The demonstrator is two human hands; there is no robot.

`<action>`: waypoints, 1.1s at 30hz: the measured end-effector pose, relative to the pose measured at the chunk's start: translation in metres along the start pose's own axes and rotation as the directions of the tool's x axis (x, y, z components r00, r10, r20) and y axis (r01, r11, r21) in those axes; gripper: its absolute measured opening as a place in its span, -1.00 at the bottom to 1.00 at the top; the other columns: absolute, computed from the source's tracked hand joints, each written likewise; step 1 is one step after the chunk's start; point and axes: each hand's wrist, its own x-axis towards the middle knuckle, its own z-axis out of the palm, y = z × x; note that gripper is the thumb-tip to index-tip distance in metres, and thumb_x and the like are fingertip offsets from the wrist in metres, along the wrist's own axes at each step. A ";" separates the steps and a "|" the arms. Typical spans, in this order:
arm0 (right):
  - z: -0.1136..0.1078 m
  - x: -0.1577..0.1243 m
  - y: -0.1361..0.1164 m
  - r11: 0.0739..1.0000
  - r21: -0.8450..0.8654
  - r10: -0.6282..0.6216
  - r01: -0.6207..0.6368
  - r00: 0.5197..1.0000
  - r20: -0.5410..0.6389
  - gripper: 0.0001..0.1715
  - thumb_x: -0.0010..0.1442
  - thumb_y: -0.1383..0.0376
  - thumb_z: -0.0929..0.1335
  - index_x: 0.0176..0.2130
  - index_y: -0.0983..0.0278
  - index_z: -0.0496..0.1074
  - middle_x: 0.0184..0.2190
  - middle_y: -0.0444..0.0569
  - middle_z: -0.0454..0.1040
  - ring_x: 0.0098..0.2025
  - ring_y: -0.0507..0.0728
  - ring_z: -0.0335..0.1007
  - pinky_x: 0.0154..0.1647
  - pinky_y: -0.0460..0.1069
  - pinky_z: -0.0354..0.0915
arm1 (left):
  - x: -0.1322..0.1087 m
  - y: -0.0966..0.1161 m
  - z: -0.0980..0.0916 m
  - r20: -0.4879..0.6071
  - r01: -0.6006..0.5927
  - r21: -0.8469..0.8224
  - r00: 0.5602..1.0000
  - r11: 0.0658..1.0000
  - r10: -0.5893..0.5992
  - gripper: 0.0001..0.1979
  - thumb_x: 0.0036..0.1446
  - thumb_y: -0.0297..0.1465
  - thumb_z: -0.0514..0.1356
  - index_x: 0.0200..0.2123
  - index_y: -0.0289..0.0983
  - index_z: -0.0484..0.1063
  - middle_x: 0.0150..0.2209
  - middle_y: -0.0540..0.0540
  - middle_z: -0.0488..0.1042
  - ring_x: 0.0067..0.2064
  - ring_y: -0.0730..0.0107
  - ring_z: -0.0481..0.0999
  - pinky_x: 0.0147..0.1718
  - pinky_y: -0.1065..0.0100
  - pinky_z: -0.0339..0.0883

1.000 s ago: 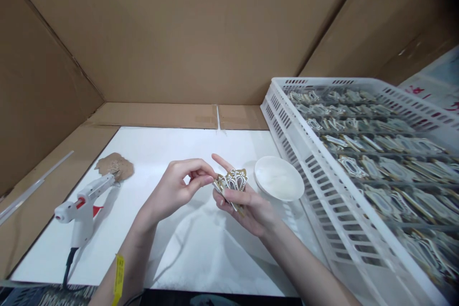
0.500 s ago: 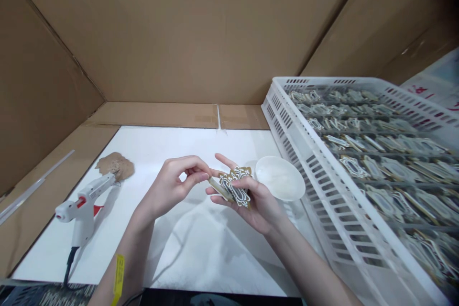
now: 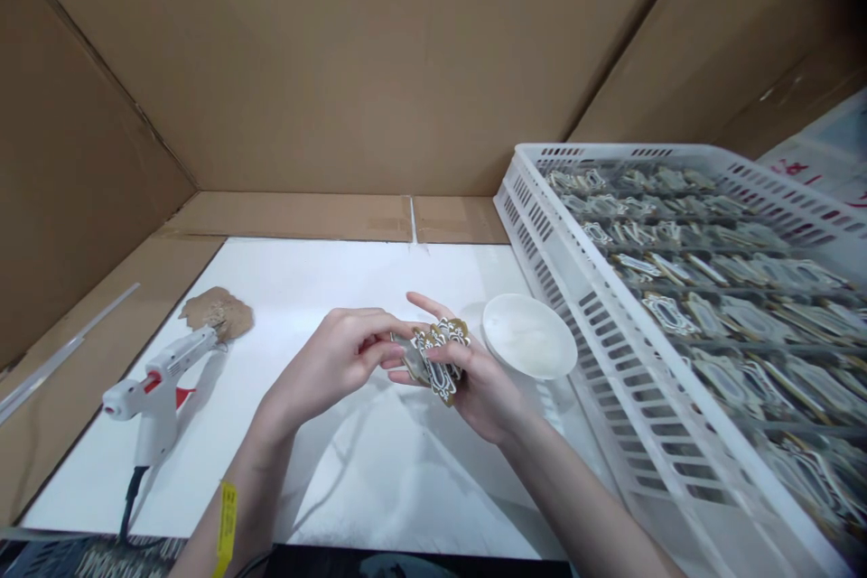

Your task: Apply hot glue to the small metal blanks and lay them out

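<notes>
Over the white board [image 3: 325, 275], both hands meet on small flat ornate plaques, gold with white scrollwork and dark centres. My right hand [image 3: 491, 388] grips a patterned plaque [image 3: 443, 379] with the thumb across its face; one finger sticks out behind it. A plainer pale piece [image 3: 410, 361] fans out from the left side of that plaque. On its edge, my left hand [image 3: 349, 357] is closed in a pinch, thumb and forefinger together. How many pieces overlap in the right hand I cannot tell.
A white glue gun [image 3: 159, 388] stands at left, its nozzle at a brown lump [image 3: 217, 312]. A white round dish [image 3: 529, 336] lies beside the right hand. At right, a white plastic crate [image 3: 650, 433] holds rows of similar plaques. Cardboard walls [image 3: 352, 63] enclose the board.
My left hand has shifted slightly right, its fingers now further over the pale piece. The plaques have turned a little in my right hand and tilted more upright.
</notes>
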 end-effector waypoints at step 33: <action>-0.004 0.003 -0.009 0.949 0.295 -0.072 0.112 0.987 -0.145 -0.34 0.06 0.43 0.32 0.16 0.19 0.27 -0.01 -0.01 0.52 -0.04 0.16 0.53 0.17 0.17 0.34 | 0.008 -0.006 0.040 -0.257 -0.443 0.453 0.766 0.774 0.589 -0.81 0.27 -0.57 0.12 -0.22 -0.30 0.54 -0.51 -0.01 0.49 -0.48 0.51 0.42 -0.48 0.46 0.32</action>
